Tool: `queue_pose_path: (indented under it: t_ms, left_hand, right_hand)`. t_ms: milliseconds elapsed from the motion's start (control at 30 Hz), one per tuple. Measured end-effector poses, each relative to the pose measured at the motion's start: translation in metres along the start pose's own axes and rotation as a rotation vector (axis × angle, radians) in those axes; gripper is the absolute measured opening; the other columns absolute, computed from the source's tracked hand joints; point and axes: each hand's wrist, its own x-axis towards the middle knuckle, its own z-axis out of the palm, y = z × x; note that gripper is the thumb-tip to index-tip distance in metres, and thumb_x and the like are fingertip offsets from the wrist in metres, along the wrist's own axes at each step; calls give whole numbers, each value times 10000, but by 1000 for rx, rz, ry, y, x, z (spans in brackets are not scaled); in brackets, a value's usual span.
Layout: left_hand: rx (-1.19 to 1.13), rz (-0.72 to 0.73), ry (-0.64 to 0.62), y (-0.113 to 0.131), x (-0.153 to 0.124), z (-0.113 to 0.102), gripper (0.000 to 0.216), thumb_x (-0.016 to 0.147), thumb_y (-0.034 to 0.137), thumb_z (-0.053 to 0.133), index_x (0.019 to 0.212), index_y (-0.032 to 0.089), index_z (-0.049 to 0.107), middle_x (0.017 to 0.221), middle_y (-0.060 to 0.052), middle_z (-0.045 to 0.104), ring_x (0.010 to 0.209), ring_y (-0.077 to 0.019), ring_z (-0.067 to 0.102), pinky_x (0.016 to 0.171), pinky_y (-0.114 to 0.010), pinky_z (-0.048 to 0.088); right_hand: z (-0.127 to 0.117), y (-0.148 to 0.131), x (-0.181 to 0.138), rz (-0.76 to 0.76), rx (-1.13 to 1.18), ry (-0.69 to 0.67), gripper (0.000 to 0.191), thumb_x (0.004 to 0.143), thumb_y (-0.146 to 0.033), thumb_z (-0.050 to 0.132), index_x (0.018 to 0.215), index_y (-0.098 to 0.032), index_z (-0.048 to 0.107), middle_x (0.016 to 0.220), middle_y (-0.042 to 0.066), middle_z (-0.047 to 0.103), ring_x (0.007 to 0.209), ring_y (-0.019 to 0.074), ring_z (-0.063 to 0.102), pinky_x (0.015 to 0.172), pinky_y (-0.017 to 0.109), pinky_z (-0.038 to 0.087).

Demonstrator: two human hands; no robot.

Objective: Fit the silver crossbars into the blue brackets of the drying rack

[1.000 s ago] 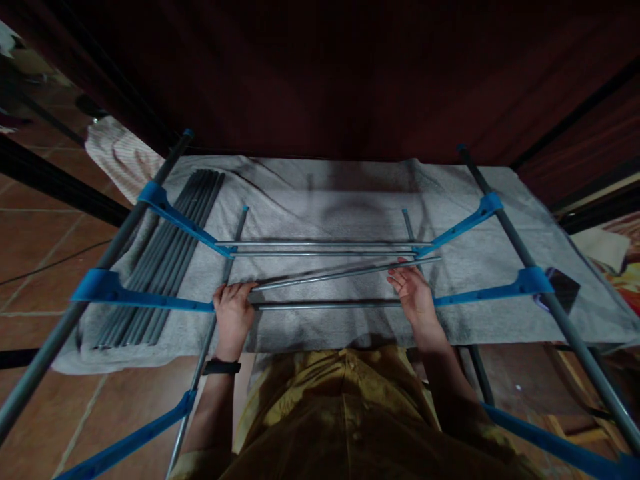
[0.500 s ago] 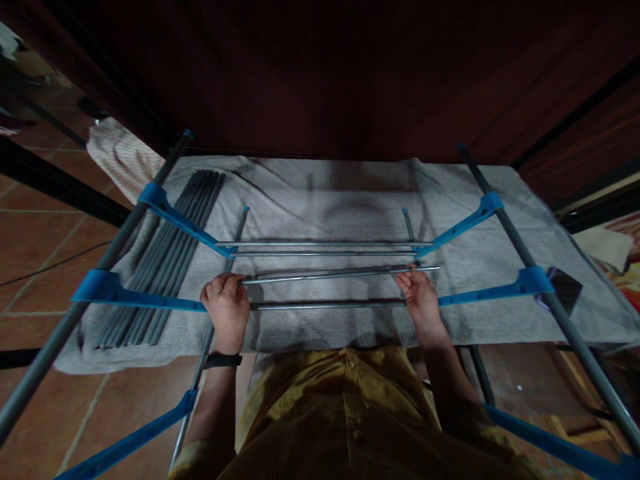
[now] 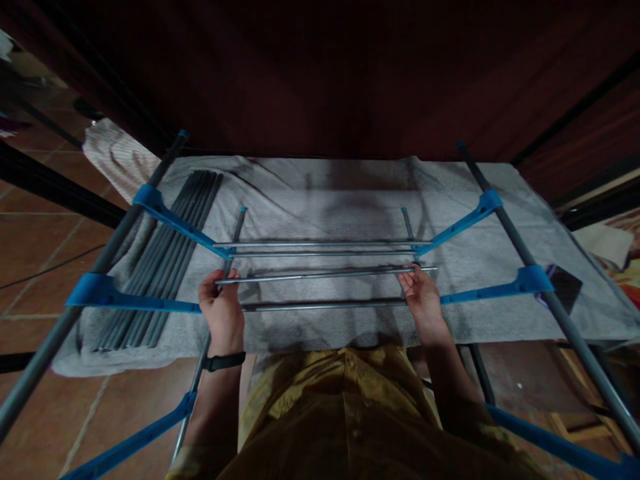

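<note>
A thin grey metal tube (image 3: 320,275) spans between my two hands, its right end slightly higher in the picture. My left hand (image 3: 223,308) is closed around its left end, thumb and fingers on either side. Near the other end, my right hand (image 3: 419,291) pinches the tube with its fingertips, and a short piece sticks out past them. Around it stands a rack frame with grey poles and blue plastic brackets (image 3: 185,230). Two crossbars (image 3: 320,253) run between the far brackets. Another crossbar (image 3: 325,306) lies nearer me, its ends partly hidden by my hands.
Several loose grey tubes (image 3: 165,267) lie side by side on the cloth-covered table (image 3: 300,193), at the left. Upright poles (image 3: 520,240) flank my arms. A dark flat object (image 3: 563,288) rests behind the right pole. A dark red curtain (image 3: 320,80) hangs behind the table.
My left hand has turned and opened its grip a little, so the tube's left end now shows between thumb and fingers. The right hand keeps its pinch almost in place.
</note>
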Motion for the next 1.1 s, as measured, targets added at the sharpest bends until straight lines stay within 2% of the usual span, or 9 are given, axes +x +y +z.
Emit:
queue_pose_path:
  t_ms: [133,300,467,667,933,1033,1100]
  left_hand:
    - [-264,-132,-28,11,-5,6,381,713,84,671,1017,235,498,943,-1,700,996,-164,715,1019,-404,524]
    - [-250,-173,-60,20,-11,10,263,823,137,645,1024,239,509,938,-8,739,953,-157,733,985,-405,549]
    - [-285,-244,-74,23,-16,14,152,829,192,696,913,202,570,896,-12,741,949,-162,739,1003,-402,547]
    - [-331,-263,-144,27,-31,25,222,792,245,786,850,188,579,890,-11,744,932,-166,740,955,-392,566]
    - [-354,-293,-78,26,-30,25,318,740,271,844,776,179,542,862,6,731,857,-152,736,817,-315,590]
    - [-350,-281,-73,29,-27,22,361,723,276,857,733,175,510,830,12,722,826,-143,729,757,-277,584]
    - [-335,-274,-76,31,-27,21,378,728,288,853,712,173,493,813,12,716,818,-134,722,738,-255,577]
  right_hand:
    - [-1,2,1,-22,-25,7,175,757,-310,780,842,-237,645,778,-28,705,762,138,698,807,304,610]
    - [-1,2,1,-9,-8,5,160,774,-307,765,853,-237,643,770,-36,703,760,123,695,800,275,600]
    - [0,1,0,12,3,23,130,776,-283,751,834,-240,643,751,-41,693,737,122,687,788,269,602]
    - [1,0,-2,34,32,23,93,788,-250,727,836,-233,650,760,-38,703,716,109,680,791,257,598]
    - [-1,-2,3,10,46,65,109,836,-269,676,814,-229,576,761,-36,699,744,111,700,797,264,600]
    - [-3,-1,4,-14,59,88,157,807,-210,672,794,-242,518,737,-61,675,735,105,697,814,273,602]
    - [-2,-1,3,-38,78,120,215,772,-152,671,871,-261,514,719,-93,654,728,102,696,815,283,604]
